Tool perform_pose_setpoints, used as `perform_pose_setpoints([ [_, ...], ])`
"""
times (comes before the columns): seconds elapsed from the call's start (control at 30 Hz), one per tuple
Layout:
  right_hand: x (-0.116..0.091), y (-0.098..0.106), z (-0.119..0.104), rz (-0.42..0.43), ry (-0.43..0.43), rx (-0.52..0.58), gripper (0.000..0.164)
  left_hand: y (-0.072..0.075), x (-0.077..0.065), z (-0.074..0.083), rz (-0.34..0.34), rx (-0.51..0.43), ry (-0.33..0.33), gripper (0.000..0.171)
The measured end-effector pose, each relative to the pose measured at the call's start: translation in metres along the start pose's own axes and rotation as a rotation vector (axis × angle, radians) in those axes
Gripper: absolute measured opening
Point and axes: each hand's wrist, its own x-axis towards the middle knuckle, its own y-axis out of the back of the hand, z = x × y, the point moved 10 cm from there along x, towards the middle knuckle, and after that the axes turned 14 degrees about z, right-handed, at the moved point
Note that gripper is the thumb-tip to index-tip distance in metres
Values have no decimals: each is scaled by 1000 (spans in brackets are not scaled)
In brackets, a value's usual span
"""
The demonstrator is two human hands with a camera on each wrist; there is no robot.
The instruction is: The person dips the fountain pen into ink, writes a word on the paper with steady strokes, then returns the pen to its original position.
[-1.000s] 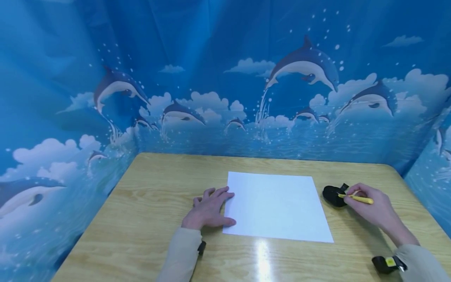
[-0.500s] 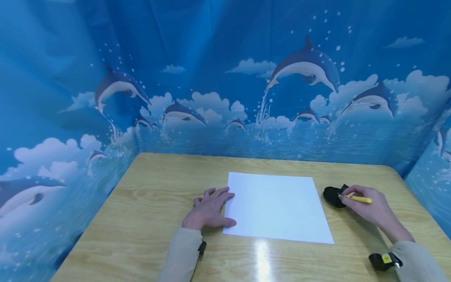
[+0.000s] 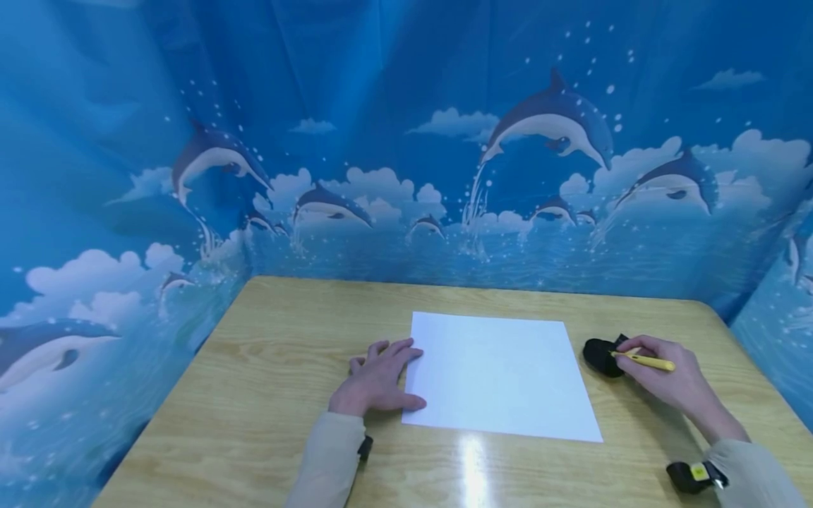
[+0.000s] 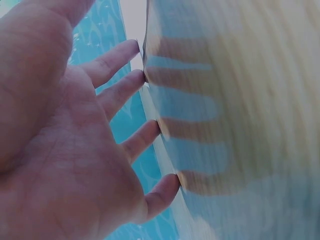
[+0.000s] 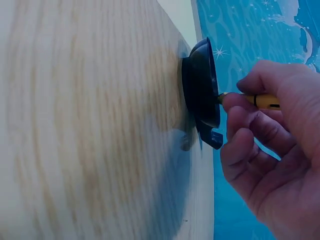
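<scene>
A white sheet of paper (image 3: pixel 498 374) lies flat on the wooden table. My left hand (image 3: pixel 375 381) rests at its left edge, fingers spread, with the thumb and index fingertip on the paper. In the left wrist view the fingertips (image 4: pixel 152 127) touch the tabletop. On the right, my right hand (image 3: pixel 670 370) pinches a slim yellow pen (image 5: pixel 267 102) between thumb and fingers. The pen's tip reaches the open face of a small round black dish (image 5: pixel 200 82) with a short side handle. In the head view this dish sits just right of the paper.
The light wooden table (image 3: pixel 286 331) ends at its back edge against a blue curtain (image 3: pixel 394 127) printed with dolphins and clouds. A black strap device (image 3: pixel 692 476) is worn at the right wrist. A bright light reflection (image 3: pixel 473 466) shows on the table in front of the paper.
My right hand and forearm have shifted slightly left, and the pen's angle has changed a little, its tip staying at the dish. My left hand and the paper hold still.
</scene>
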Motion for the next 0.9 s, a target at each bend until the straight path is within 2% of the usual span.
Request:
perform_pose_setpoints([
  [0.2, -3, 11, -10, 62, 22, 36, 23, 0, -1, 1, 0, 11, -5, 81],
  [0.43, -8, 15, -28, 78, -8, 107, 25, -1, 0, 1, 0, 19, -5, 82],
  [0.63, -9, 13, -48, 99, 3, 139, 24, 0, 2, 1, 3, 16, -4, 82],
  [0.9, -13, 5, -71, 110, 61, 171, 18, 1, 5, 1, 15, 13, 3, 82],
])
